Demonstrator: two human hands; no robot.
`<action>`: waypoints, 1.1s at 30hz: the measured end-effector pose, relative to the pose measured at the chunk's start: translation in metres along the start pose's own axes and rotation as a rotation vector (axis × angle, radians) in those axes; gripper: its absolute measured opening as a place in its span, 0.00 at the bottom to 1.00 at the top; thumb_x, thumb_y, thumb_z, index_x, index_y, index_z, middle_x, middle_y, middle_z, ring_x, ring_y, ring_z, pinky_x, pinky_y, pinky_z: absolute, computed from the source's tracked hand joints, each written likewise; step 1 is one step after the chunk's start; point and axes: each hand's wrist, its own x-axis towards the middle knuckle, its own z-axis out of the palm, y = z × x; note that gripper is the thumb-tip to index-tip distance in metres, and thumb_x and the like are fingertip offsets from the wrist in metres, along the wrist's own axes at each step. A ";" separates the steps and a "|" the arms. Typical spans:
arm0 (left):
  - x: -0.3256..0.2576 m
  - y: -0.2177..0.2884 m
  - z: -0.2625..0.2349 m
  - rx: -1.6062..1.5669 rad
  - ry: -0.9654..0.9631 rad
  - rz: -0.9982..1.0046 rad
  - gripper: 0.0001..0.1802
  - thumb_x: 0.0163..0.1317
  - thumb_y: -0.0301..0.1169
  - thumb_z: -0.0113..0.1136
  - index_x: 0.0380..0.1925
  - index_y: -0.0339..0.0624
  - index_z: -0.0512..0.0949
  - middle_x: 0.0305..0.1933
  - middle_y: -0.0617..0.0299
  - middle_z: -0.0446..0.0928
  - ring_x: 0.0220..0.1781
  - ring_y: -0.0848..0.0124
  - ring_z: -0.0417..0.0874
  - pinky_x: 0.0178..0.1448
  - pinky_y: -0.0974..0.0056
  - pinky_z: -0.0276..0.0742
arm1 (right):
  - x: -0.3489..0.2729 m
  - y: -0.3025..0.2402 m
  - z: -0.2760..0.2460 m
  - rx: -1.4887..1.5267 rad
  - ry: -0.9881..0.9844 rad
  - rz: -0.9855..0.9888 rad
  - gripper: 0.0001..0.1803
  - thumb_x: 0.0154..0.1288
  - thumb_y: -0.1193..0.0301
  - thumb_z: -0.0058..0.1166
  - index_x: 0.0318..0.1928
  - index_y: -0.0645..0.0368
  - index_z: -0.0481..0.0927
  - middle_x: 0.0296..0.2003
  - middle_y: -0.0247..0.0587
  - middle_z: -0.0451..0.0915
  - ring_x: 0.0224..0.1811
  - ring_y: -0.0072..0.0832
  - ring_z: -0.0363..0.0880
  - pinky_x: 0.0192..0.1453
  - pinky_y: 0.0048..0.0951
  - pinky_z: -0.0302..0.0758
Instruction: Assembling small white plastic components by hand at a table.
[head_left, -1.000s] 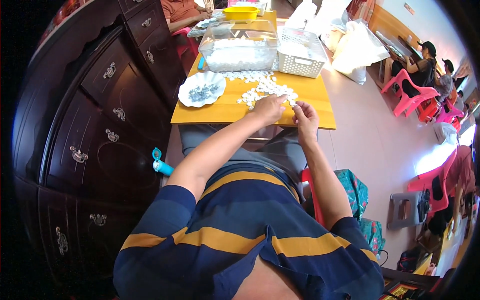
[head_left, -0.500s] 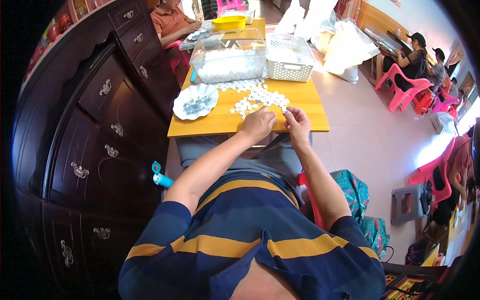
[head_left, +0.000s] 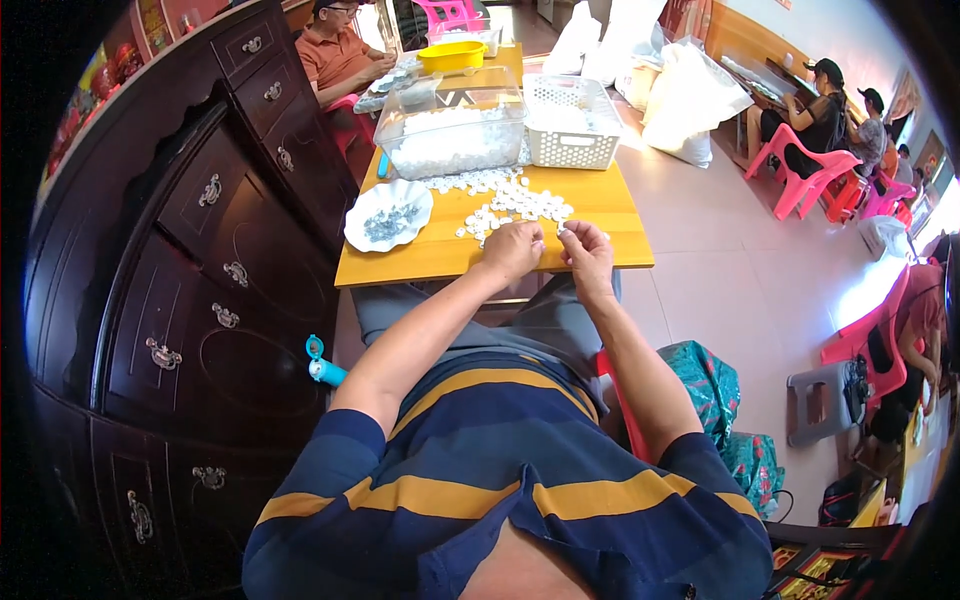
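My left hand [head_left: 513, 250] and my right hand [head_left: 586, 252] rest close together on the near edge of a small yellow wooden table [head_left: 420, 262]. The right hand's fingers pinch a small white piece [head_left: 562, 229]. The left hand's fingers are curled down onto the tabletop, and what they hold is hidden. Just beyond both hands lies a loose pile of small white parts [head_left: 510, 203]. A white dish [head_left: 388, 214] with small grey pieces sits to the left of the pile.
A clear plastic bin [head_left: 450, 130] of white parts and a white mesh basket [head_left: 572, 122] stand at the table's far side. A dark wooden dresser [head_left: 190, 260] runs along my left. Other people sit beyond the table and on pink chairs [head_left: 800, 175] at right.
The view has tilted slightly, so the table sits lower and nearer. My hands have drawn back from the pile toward the table's near edge, staying close together.
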 end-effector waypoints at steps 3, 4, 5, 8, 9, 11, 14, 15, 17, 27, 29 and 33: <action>0.003 -0.003 0.000 -0.010 -0.023 -0.019 0.08 0.56 0.35 0.66 0.32 0.45 0.83 0.32 0.54 0.85 0.37 0.54 0.86 0.43 0.52 0.81 | 0.000 0.000 0.000 -0.003 -0.001 -0.003 0.09 0.67 0.72 0.62 0.45 0.59 0.80 0.34 0.28 0.79 0.27 0.14 0.72 0.30 0.17 0.72; 0.003 -0.004 0.001 -0.009 -0.023 -0.017 0.08 0.56 0.35 0.66 0.32 0.45 0.83 0.32 0.54 0.85 0.37 0.54 0.86 0.43 0.52 0.81 | 0.000 0.000 0.001 -0.006 -0.001 -0.003 0.09 0.67 0.73 0.62 0.45 0.59 0.80 0.34 0.28 0.79 0.27 0.14 0.72 0.30 0.17 0.72; 0.004 -0.004 0.001 -0.005 -0.040 -0.046 0.08 0.56 0.36 0.67 0.32 0.45 0.83 0.33 0.53 0.84 0.38 0.54 0.86 0.43 0.53 0.81 | 0.000 0.000 0.001 -0.005 0.000 -0.005 0.09 0.67 0.73 0.62 0.45 0.59 0.80 0.34 0.28 0.79 0.27 0.14 0.72 0.30 0.17 0.72; 0.004 -0.002 0.000 -0.009 -0.060 -0.092 0.08 0.55 0.35 0.67 0.32 0.44 0.83 0.33 0.53 0.84 0.39 0.54 0.86 0.44 0.53 0.81 | -0.001 -0.001 0.001 0.006 -0.008 -0.011 0.08 0.67 0.73 0.62 0.45 0.59 0.80 0.34 0.28 0.79 0.27 0.14 0.72 0.30 0.17 0.72; 0.003 -0.001 0.000 -0.016 -0.063 -0.110 0.08 0.55 0.34 0.67 0.32 0.43 0.82 0.33 0.53 0.84 0.40 0.53 0.85 0.45 0.53 0.81 | -0.001 -0.001 0.001 0.006 -0.012 -0.010 0.08 0.67 0.73 0.62 0.45 0.59 0.80 0.33 0.28 0.79 0.26 0.14 0.72 0.30 0.17 0.72; 0.000 0.000 0.000 -0.022 -0.030 -0.083 0.08 0.55 0.33 0.67 0.32 0.42 0.81 0.34 0.52 0.83 0.40 0.52 0.85 0.45 0.52 0.80 | -0.002 -0.002 0.002 0.007 -0.016 -0.010 0.08 0.67 0.74 0.61 0.45 0.60 0.80 0.33 0.28 0.79 0.26 0.14 0.72 0.30 0.16 0.71; -0.005 0.000 -0.001 -0.014 -0.005 -0.022 0.09 0.57 0.33 0.66 0.33 0.41 0.77 0.35 0.50 0.81 0.42 0.50 0.84 0.45 0.49 0.79 | -0.003 -0.002 0.003 0.005 -0.020 -0.006 0.08 0.67 0.74 0.61 0.45 0.60 0.80 0.33 0.29 0.80 0.26 0.14 0.72 0.29 0.17 0.71; -0.007 0.001 -0.001 0.001 -0.014 0.012 0.10 0.59 0.33 0.65 0.35 0.42 0.76 0.37 0.50 0.80 0.43 0.49 0.83 0.45 0.48 0.78 | -0.003 -0.002 0.003 0.004 -0.022 -0.009 0.08 0.67 0.74 0.61 0.45 0.60 0.80 0.33 0.29 0.80 0.26 0.14 0.72 0.29 0.17 0.71; -0.011 0.002 -0.001 0.026 0.003 0.061 0.10 0.60 0.33 0.63 0.36 0.42 0.75 0.36 0.49 0.80 0.42 0.48 0.83 0.45 0.47 0.78 | -0.002 -0.001 0.003 0.005 -0.022 -0.012 0.08 0.67 0.74 0.61 0.45 0.61 0.80 0.33 0.29 0.80 0.26 0.14 0.72 0.29 0.17 0.70; -0.024 0.003 -0.010 0.062 -0.034 0.218 0.07 0.63 0.30 0.59 0.37 0.41 0.74 0.37 0.46 0.78 0.41 0.45 0.82 0.44 0.47 0.79 | -0.003 -0.002 0.004 -0.015 -0.014 -0.005 0.08 0.67 0.73 0.60 0.45 0.60 0.80 0.34 0.29 0.80 0.27 0.14 0.73 0.30 0.17 0.71; -0.028 0.003 -0.013 0.054 -0.036 0.236 0.06 0.63 0.30 0.58 0.37 0.40 0.74 0.37 0.46 0.78 0.41 0.45 0.82 0.44 0.47 0.79 | -0.003 -0.001 0.003 -0.010 -0.016 -0.006 0.08 0.67 0.73 0.60 0.45 0.60 0.80 0.34 0.29 0.80 0.27 0.14 0.73 0.30 0.17 0.72; -0.036 0.001 -0.019 0.026 -0.024 0.253 0.06 0.62 0.28 0.57 0.38 0.41 0.78 0.36 0.49 0.78 0.41 0.47 0.82 0.45 0.48 0.78 | -0.004 -0.002 0.004 -0.009 -0.027 0.005 0.08 0.67 0.73 0.61 0.45 0.60 0.80 0.34 0.29 0.80 0.27 0.15 0.73 0.31 0.17 0.72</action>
